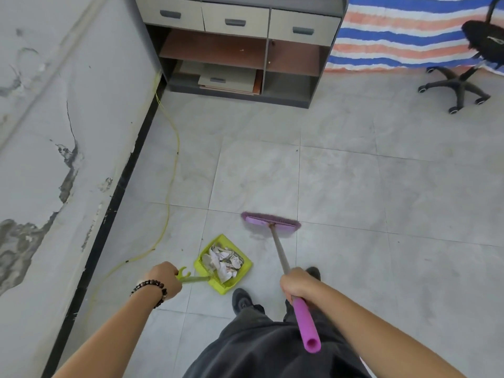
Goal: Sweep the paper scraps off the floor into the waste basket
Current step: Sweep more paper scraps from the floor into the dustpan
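I see a grey cabinet (237, 12) with three drawers ahead, loose boards (229, 80) lying in its lower shelf. Right of it is a striped tarp (395, 36), with a black chair (461, 85) in front. A yellow cable (171, 184) trails beside the cracked wall (54, 118).

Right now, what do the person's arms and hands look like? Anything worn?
No sleeves or gloves in view; both arms bare. Left hand has a dark beaded bracelet at the wrist. Right hand shows no watch, band or ring.

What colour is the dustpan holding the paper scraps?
Yellow-green, handle included. The head view shows the dustpan clearly, beside the purple broom.
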